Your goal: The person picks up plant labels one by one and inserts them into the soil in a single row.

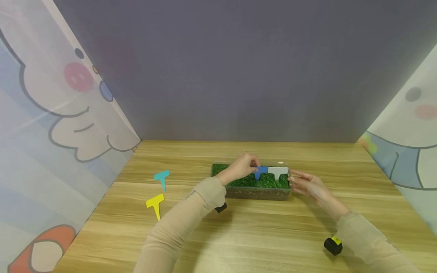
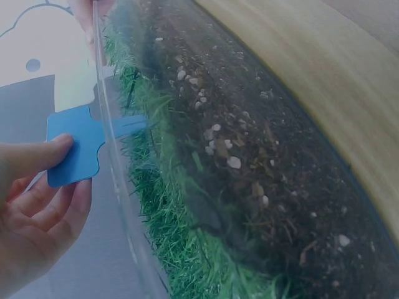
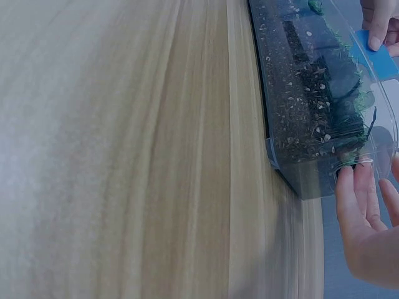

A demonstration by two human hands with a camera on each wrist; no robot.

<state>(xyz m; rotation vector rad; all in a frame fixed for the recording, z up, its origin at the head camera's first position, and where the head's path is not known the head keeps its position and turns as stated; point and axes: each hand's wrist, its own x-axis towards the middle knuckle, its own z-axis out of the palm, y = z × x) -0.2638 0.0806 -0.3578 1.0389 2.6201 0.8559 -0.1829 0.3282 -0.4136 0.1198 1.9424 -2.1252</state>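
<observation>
A T-shaped blue plant label [image 1: 262, 170] stands with its stem down in the green grass [image 2: 156, 205] of a clear planter box [image 1: 257, 194]. My left hand [image 1: 243, 165] pinches the label's head between thumb and fingers; the left wrist view shows the blue head [image 2: 78, 146] just above the rim, its stem entering the grass. Right beside it a white plant label [image 1: 278, 171] stands upright in the grass. At the planter's right end, my right hand [image 1: 312, 185] rests its extended fingers [image 3: 350, 205] against the clear wall.
On the wooden table [image 1: 266, 235], left of the planter, lie a teal T-shaped label [image 1: 162, 177] and a yellow one [image 1: 155, 203]. Dark soil with white bits [image 2: 230, 162] fills the box under the grass. A grey panel [image 1: 239, 76] rises behind the table.
</observation>
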